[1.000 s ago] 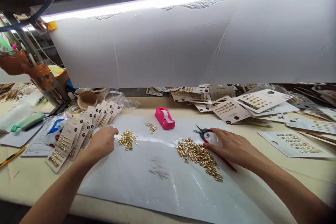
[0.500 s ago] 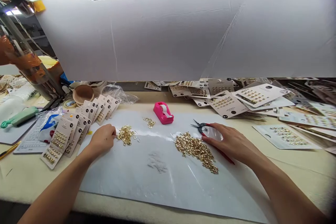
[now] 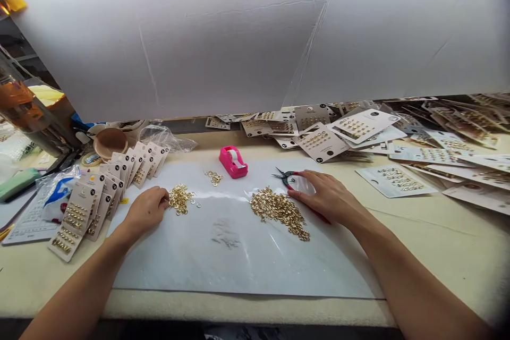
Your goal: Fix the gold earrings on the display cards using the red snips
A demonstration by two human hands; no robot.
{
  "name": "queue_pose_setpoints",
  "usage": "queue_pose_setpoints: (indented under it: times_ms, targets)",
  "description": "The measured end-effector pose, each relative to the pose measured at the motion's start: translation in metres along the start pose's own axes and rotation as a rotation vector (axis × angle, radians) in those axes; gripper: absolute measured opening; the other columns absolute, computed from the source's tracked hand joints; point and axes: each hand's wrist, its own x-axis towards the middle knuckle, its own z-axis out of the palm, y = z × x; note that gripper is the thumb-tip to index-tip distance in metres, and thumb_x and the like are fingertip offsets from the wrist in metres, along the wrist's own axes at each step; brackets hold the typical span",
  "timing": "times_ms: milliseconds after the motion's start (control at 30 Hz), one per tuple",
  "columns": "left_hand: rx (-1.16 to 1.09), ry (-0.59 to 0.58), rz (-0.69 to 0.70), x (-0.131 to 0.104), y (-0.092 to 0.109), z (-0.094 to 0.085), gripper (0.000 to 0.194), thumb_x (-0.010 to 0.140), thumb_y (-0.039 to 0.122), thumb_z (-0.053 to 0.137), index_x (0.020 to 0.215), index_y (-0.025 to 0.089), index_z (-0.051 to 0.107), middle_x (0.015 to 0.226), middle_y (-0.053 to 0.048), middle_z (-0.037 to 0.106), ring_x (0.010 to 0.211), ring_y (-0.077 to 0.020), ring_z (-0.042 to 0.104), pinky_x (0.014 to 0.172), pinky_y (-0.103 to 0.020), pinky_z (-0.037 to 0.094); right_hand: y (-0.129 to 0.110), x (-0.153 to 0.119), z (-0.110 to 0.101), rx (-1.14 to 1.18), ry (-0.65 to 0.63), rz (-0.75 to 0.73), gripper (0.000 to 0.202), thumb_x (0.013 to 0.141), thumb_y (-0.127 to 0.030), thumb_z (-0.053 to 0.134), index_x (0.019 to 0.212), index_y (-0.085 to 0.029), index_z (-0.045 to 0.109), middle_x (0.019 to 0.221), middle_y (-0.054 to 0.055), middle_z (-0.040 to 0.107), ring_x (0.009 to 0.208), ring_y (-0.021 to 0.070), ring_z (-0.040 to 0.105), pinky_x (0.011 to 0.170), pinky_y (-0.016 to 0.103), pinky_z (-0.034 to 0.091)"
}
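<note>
My left hand rests on the pale sheet with its fingers curled together, at the left edge of a pile of gold hoops. What its fingertips hold, if anything, is too small to make out. My right hand lies around red-handled pliers, thumb and fingers on the handles and the dark, pointed jaws facing left. Left of this hand, a larger heap of small gold pieces spreads over the sheet. A few loose gold hoops lie farther back, and a patch of thin, silvery pieces lies in front.
A pink tape dispenser stands at the back of the sheet. Carded earrings fan out at left, near a brown bowl. More earring cards are heaped at back right. A white board hangs low behind.
The view has turned to the right, so everything sits farther left in the picture. My hands keep nearly the same places beside the hoops and on the pliers.
</note>
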Motion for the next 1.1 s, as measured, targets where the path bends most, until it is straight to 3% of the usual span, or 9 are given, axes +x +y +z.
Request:
queue_pose_setpoints:
  times_ms: [167, 333, 533, 667, 800, 967, 1100]
  targets:
    - [-0.016, 0.102, -0.038, -0.005, 0.004, -0.013, 0.02, 0.082, 0.018, 0.041, 0.092, 0.019, 0.059, 0.091, -0.006, 0.066, 0.085, -0.0201, 0.06, 0.075, -0.031, 0.044, -0.001, 0.001, 0.004, -0.014, -0.024, 0.022, 0.068, 0.075, -0.062, 0.044, 0.123, -0.015, 0.054, 0.131, 0.017, 0.051, 0.125, 0.0336, 0.041, 0.103, 0.049, 0.031]
    - [0.012, 0.222, -0.001, -0.016, 0.013, -0.034, 0.023, 0.086, 0.02, 0.036, 0.09, 0.02, 0.059, 0.091, -0.006, 0.066, 0.084, -0.0208, 0.061, 0.072, -0.032, 0.044, -0.013, -0.003, -0.015, 0.041, -0.02, 0.112, 0.056, 0.08, -0.056, 0.04, 0.121, -0.02, 0.056, 0.133, 0.012, 0.05, 0.123, 0.0302, 0.044, 0.098, 0.044, 0.038]
    - [0.167, 0.155, 0.137, -0.033, 0.027, -0.042, 0.024, 0.086, 0.028, 0.038, 0.092, 0.023, 0.061, 0.088, -0.005, 0.066, 0.076, -0.0233, 0.062, 0.064, -0.035, 0.045, -0.008, 0.016, -0.047, 0.067, -0.012, 0.176, 0.034, 0.078, -0.039, 0.05, 0.101, -0.021, 0.067, 0.111, 0.008, 0.065, 0.104, 0.0293, 0.058, 0.085, 0.04, 0.046]
    - [0.176, 0.126, 0.205, -0.037, 0.045, -0.033, 0.021, 0.085, 0.031, 0.042, 0.093, 0.024, 0.061, 0.09, -0.005, 0.066, 0.075, -0.0242, 0.064, 0.061, -0.036, 0.047, 0.002, 0.054, -0.056, 0.102, 0.057, 0.241, 0.022, 0.077, -0.027, 0.052, 0.088, -0.021, 0.07, 0.101, 0.009, 0.069, 0.099, 0.0305, 0.059, 0.082, 0.041, 0.045]
    - [0.063, 0.205, 0.278, -0.028, 0.055, -0.011, 0.022, 0.088, 0.026, 0.04, 0.098, 0.022, 0.058, 0.091, -0.005, 0.067, 0.08, -0.0212, 0.064, 0.069, -0.034, 0.05, 0.008, 0.097, -0.055, 0.226, 0.141, 0.356, 0.016, 0.077, -0.023, 0.058, 0.089, -0.019, 0.068, 0.096, 0.011, 0.069, 0.102, 0.0304, 0.057, 0.083, 0.04, 0.044]
    - [0.007, 0.322, 0.301, -0.011, 0.043, 0.017, 0.022, 0.088, 0.02, 0.039, 0.101, 0.021, 0.056, 0.089, -0.005, 0.068, 0.076, -0.0181, 0.065, 0.064, -0.029, 0.051, 0.003, 0.137, -0.043, 0.563, 0.112, 0.54, 0.023, 0.086, -0.032, 0.056, 0.103, -0.016, 0.06, 0.098, 0.007, 0.065, 0.086, 0.0189, 0.062, 0.074, 0.035, 0.051]
    - [-0.013, 0.345, 0.349, -0.006, 0.036, 0.025, 0.021, 0.087, 0.018, 0.039, 0.101, 0.022, 0.055, 0.092, -0.005, 0.069, 0.079, -0.0183, 0.066, 0.066, -0.028, 0.052, -0.006, 0.153, -0.038, 0.828, 0.071, 0.624, 0.031, 0.09, -0.033, 0.053, 0.116, -0.017, 0.053, 0.116, 0.008, 0.056, 0.096, 0.0192, 0.058, 0.079, 0.04, 0.051]
